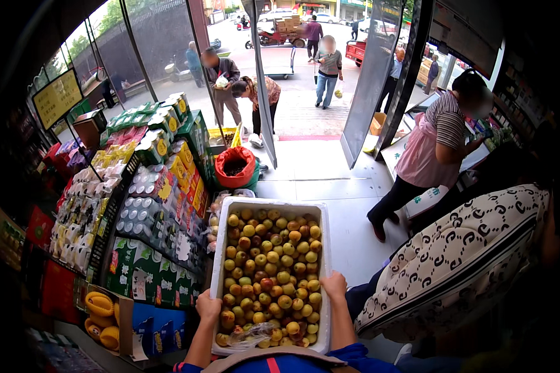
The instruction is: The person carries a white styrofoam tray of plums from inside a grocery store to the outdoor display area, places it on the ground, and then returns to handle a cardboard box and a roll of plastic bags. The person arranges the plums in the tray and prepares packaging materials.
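A white foam box point(324, 242) is in front of my body, filled with small round yellow-green fruit point(270, 258) blotched with reddish brown. My left hand point(208, 306) is closed on the box's left wall near the front corner. On the opposite wall, my right hand point(335, 285) grips the side a little farther forward. Both sets of fingers are partly hidden by the box. A crumpled clear plastic bag point(252, 334) lies over the fruit at the near end.
Stacked drink packs point(149, 211) and cartons line the left. Beyond the box stands a red sack point(235, 166) with dark contents. Glass doors point(370, 93) open onto a street with several people. To the right are a person in a pink apron point(423, 146) and a patterned white-and-black cloth item point(454, 261).
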### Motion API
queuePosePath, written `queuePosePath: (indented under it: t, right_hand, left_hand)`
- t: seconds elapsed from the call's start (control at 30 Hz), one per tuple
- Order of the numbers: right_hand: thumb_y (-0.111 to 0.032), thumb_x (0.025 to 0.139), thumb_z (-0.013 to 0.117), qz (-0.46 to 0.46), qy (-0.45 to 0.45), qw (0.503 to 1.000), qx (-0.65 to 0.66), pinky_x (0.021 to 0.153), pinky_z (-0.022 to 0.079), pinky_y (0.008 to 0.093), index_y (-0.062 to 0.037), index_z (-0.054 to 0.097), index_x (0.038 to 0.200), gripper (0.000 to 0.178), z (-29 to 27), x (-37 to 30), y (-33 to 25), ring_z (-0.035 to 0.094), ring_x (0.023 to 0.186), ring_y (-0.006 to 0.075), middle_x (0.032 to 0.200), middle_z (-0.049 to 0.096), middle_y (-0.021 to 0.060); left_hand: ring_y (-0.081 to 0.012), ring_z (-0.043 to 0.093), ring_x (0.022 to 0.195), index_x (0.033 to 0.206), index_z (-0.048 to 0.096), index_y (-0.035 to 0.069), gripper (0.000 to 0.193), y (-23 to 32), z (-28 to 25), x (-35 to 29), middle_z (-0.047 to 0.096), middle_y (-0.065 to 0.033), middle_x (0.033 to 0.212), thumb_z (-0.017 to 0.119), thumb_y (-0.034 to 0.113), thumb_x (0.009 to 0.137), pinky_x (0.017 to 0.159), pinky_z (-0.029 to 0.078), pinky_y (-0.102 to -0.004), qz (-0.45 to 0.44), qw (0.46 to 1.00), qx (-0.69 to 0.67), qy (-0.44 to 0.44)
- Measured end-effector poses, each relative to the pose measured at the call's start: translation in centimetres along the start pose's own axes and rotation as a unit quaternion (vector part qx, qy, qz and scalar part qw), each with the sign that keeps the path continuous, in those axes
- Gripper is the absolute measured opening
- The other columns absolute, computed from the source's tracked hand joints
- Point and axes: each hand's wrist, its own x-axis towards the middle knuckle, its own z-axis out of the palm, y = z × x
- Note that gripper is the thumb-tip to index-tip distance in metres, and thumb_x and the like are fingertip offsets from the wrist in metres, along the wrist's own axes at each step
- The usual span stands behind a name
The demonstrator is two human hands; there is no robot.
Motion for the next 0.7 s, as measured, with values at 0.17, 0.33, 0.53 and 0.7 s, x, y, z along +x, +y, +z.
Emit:
queuePosePath:
  t: [0.17, 0.33, 0.53, 0.7]
  right_hand:
    - [-0.019, 0.059, 0.056, 0.009, 0.033, 0.999, 0.034, 0.074, 0.045, 0.0424, 0.0001, 0.061, 0.082, 0.031, -2.7, 9.7, -2.4, 0.057, 0.081, 0.0394, 0.082, 0.061, 0.0221]
    - [-0.019, 0.058, 0.057, 0.022, 0.086, 0.995, 0.037, 0.075, 0.045, 0.0418, 0.0017, 0.061, 0.084, 0.034, -1.9, 23.6, -6.5, 0.057, 0.082, 0.039, 0.083, 0.061, 0.0229]
    - [-0.019, 0.057, 0.059, 0.036, 0.109, 0.993, 0.031, 0.077, 0.045, 0.0397, -0.0026, 0.062, 0.085, 0.033, -2.1, 44.3, -18.8, 0.058, 0.083, 0.0362, 0.085, 0.062, 0.0205]
    - [-0.019, 0.059, 0.057, 0.066, 0.132, 0.989, 0.012, 0.076, 0.045, 0.0403, -0.0029, 0.063, 0.084, 0.031, -6.0, 61.0, -27.3, 0.058, 0.082, 0.0366, 0.084, 0.062, 0.0204]
  left_hand:
    - [-0.0305, 0.06, 0.082, 0.092, 0.064, 0.008, 0.034, 9.4, 4.6, 6.9, 0.064, -0.0156, 0.083, 0.061, 0.009, 0.059, 0.076, 0.045, -0.0373, 0.04, 0.999, 0.029, -0.019]
    - [-0.0309, 0.06, 0.081, 0.091, 0.064, 0.007, 0.035, 16.7, 11.8, 20.7, 0.064, -0.0164, 0.082, 0.063, 0.012, 0.056, 0.076, 0.045, -0.0373, 0.076, 0.995, 0.056, -0.013]
    - [-0.0303, 0.061, 0.077, 0.09, 0.065, 0.008, 0.034, 30.3, 19.8, 42.4, 0.064, -0.0161, 0.077, 0.056, 0.008, 0.057, 0.072, 0.046, -0.0361, 0.132, 0.988, -0.037, -0.075]
    - [-0.0214, 0.061, 0.065, 0.084, 0.064, 0.002, 0.03, 47.1, 25.7, 53.7, 0.064, -0.0103, 0.07, 0.058, 0.004, 0.055, 0.064, 0.046, -0.0319, 0.142, 0.983, -0.055, -0.103]
